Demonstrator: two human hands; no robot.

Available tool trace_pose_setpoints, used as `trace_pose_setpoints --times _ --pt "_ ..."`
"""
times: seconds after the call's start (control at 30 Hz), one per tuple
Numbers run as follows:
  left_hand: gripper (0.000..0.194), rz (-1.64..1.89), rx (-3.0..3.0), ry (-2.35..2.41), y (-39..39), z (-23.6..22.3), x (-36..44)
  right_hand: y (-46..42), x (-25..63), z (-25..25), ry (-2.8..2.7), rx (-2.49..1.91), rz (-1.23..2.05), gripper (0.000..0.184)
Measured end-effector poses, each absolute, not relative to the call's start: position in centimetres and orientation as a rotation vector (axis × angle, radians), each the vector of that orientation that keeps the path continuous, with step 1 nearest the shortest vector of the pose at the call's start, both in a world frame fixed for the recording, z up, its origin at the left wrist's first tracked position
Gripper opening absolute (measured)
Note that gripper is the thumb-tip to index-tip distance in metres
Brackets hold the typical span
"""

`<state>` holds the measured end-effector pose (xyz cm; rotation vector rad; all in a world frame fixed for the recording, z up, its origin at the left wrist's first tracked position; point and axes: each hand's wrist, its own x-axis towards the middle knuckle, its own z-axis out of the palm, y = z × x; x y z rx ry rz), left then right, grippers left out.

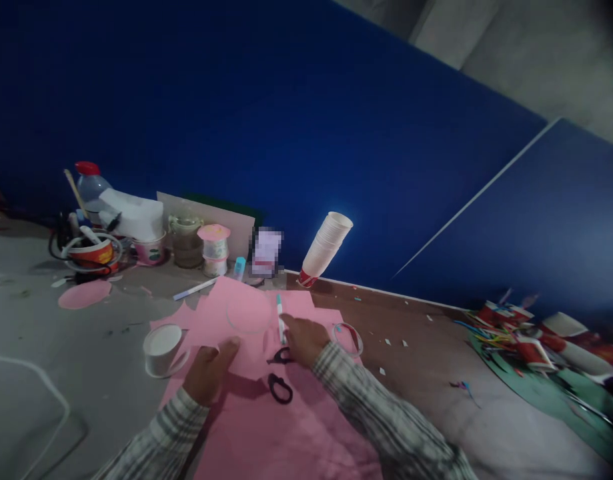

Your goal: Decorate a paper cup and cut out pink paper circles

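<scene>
A large pink paper sheet [266,427] lies on the table in front of me. My left hand [209,370] rests flat on it with the fingers stretched out, holding nothing. My right hand [303,339] is closed around a white marker with a teal cap [280,317], its tip up on the paper. Black-handled scissors [280,387] lie on the pink sheet between my hands. A white paper cup [162,349] stands upside down just left of the sheet. A roll of clear tape [347,337] lies right of my right hand.
A leaning stack of paper cups [325,248] stands at the blue wall. At the back left are a bottle with a red cap [90,183], tubs, jars and a pink paper disc [84,294]. Red cups and coloured scraps [531,337] lie at the right.
</scene>
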<state>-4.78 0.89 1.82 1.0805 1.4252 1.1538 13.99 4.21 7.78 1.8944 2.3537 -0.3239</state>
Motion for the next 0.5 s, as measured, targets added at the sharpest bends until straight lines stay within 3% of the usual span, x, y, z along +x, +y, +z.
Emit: trace_pose_setpoints --times 0.2,0.5 --pt "0.053 1.07 1.14 1.464 0.7 1.1 -4.5 13.3 12.8 6.5 2.341 2.086 -0.128 0.055" --pt "0.062 1.038 1.085 1.474 1.1 -1.0 -4.6 18.1 11.6 5.0 2.41 2.169 -0.105 0.046"
